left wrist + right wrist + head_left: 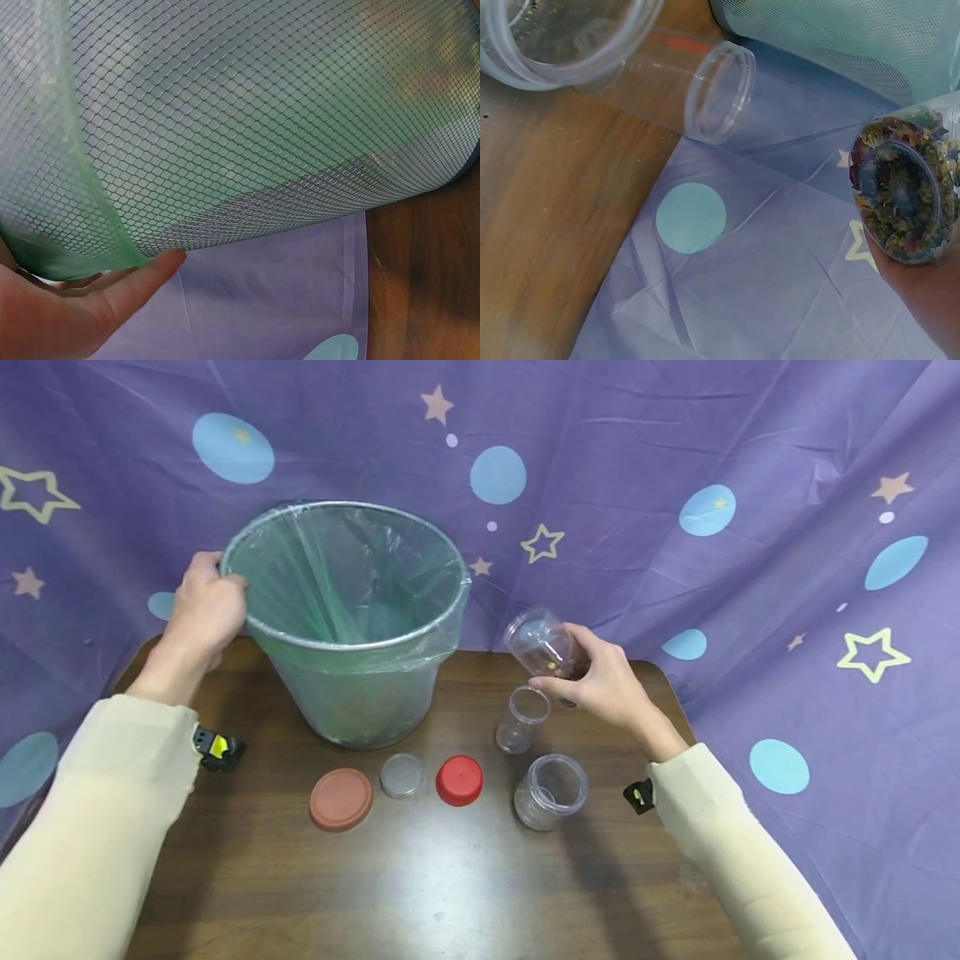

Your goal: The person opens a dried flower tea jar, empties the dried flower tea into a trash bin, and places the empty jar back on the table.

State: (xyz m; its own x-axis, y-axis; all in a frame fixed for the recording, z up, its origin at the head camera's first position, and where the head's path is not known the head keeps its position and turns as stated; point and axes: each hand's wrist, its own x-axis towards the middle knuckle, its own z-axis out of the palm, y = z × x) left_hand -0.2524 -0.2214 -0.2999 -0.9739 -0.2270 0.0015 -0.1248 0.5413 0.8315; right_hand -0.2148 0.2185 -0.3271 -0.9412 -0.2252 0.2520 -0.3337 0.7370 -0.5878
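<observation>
My left hand (206,606) grips the rim of a mesh trash bin (360,702) lined with a thin green bag. In the left wrist view, the thumb or a finger lies along the bin's side, by the bag's folded-over edge. Raised above the table, my right hand (611,681) holds a clear plastic jar (538,642), tilted with its mouth toward the bin. Dried flowers (911,195) show through the jar's base in the right wrist view. Below it stand a narrow clear jar (515,735) and a wider clear jar (536,810), both uncovered.
A terracotta-coloured lid (341,799), a greyish lid (402,776) and a red lid (460,780) lie in a row in front of the bin. Behind the wooden table (375,893) hangs a purple curtain (615,485) with stars and dots.
</observation>
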